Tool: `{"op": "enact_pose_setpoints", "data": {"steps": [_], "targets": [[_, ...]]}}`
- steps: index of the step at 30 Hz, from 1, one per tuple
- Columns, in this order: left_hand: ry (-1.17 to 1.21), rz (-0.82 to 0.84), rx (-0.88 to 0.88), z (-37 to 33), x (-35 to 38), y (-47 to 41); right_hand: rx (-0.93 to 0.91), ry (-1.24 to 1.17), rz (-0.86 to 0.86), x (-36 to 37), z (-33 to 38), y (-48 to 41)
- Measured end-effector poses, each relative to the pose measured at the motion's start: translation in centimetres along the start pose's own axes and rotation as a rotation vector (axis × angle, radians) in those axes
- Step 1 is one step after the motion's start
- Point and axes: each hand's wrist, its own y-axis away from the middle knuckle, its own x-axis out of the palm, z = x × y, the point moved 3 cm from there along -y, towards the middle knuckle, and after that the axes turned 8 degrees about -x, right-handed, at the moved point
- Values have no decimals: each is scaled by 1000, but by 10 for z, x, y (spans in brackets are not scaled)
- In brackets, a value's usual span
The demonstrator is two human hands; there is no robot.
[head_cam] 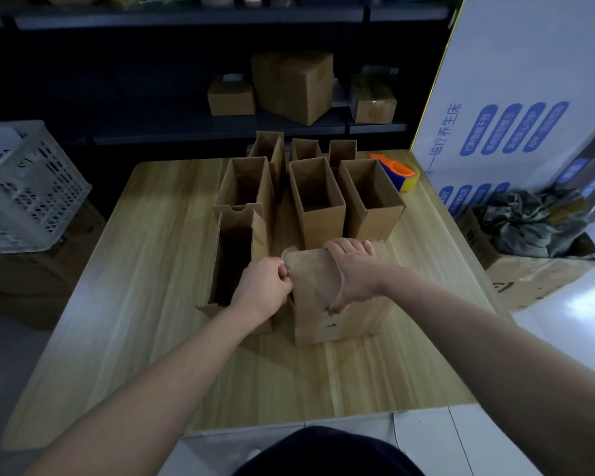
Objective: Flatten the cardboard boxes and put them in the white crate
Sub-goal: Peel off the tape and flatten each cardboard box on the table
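Observation:
A closed cardboard box stands near the middle of the wooden table. My right hand grips its top, fingers over the far edge and thumb down the front. My left hand pinches something small at the box's upper left corner. Just left of it stands a tall open box with flaps up. Behind stand several open boxes, among them one in the middle and one to its right. The white crate sits off the table at the left.
An orange and blue tape dispenser lies at the table's back right. Dark shelves behind hold closed cardboard boxes. A large white printed carton stands at the right, with an open carton of dark cloth on the floor.

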Motion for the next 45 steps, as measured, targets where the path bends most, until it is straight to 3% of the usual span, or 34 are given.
{"op": "enact_pose_setpoints", "data": {"steps": [3,8,16,26,33,39,45], "targets": [[85,16,-90,1,2,-1,7,-2,2,-1,1,2],[419,216,-403,8,4,-9,6,-4,-18,2,1,3],[650,314,-573,-1,-2,-11,29,-38,-19,-6,-10,13],[658,358,-563,-7,-3,-10,9,-59,-15,-5,-11,18],[457,359,-358,-9,1,-8,-1,-53,-23,-5,-9,19],[762,435,-525,-7,5,-5,4,-79,-66,-6,-15,25],[769,469,-399,-20,1,-5,17,-94,-109,-10,-27,30]]}}
